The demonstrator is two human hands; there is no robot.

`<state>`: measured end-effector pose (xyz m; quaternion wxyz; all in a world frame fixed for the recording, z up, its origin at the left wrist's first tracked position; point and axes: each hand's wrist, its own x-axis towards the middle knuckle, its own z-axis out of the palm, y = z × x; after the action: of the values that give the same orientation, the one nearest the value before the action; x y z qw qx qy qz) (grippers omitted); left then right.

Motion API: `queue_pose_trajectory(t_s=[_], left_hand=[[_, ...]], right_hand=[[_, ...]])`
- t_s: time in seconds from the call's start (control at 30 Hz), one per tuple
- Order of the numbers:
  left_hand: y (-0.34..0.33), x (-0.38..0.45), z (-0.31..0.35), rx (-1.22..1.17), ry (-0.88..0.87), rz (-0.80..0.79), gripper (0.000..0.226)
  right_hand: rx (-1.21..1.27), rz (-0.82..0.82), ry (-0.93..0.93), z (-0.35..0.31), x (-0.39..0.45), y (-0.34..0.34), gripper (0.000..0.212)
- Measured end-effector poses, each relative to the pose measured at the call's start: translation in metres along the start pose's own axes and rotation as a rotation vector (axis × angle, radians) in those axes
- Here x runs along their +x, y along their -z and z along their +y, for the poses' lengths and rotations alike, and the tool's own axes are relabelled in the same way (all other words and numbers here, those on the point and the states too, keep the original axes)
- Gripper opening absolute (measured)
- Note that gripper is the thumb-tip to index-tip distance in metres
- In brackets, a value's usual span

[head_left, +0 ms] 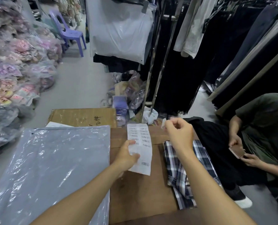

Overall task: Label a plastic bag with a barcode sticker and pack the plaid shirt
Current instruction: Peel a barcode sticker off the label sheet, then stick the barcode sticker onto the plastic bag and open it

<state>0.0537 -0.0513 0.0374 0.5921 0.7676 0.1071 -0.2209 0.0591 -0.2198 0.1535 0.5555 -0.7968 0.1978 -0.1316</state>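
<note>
Two bare hands over brown cardboard table. Left hand: fingers closed on lower left edge of long white barcode sticker sheet, held above table's far middle. Right hand: raised, fingers curled, fingertips pinching small white peeled sticker near far edge. Folded blue-white plaid shirt lies along right edge, forearm crossing it. Glossy, crinkled grey plastic bag flat, overhanging left edge. Seated person beyond right edge holds phone
</note>
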Motion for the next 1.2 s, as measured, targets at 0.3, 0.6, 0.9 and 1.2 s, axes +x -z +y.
queue_pose_trajectory(t_s=[0.3, 0.6, 0.9, 1.2], left_hand=[[-0.041, -0.033, -0.028, 1.027, -0.145, -0.252, 0.066], [-0.048, -0.047, -0.018, 1.108, -0.334, -0.194, 0.069], [0.153, 0.003, -0.046, 1.071, -0.073, -0.108, 0.132], [0.131, -0.007, -0.07, 1.133, -0.021, -0.074, 0.145]], right_hand=[[-0.033, -0.074, -0.029, 0.017, -0.01, -0.003, 0.01], [-0.06, -0.107, 0.01, 0.017, -0.013, -0.01, 0.01], [-0.069, -0.18, 0.03, 0.024, -0.017, -0.034, 0.013], [-0.094, -0.252, 0.02, 0.031, -0.023, -0.061, 0.017]])
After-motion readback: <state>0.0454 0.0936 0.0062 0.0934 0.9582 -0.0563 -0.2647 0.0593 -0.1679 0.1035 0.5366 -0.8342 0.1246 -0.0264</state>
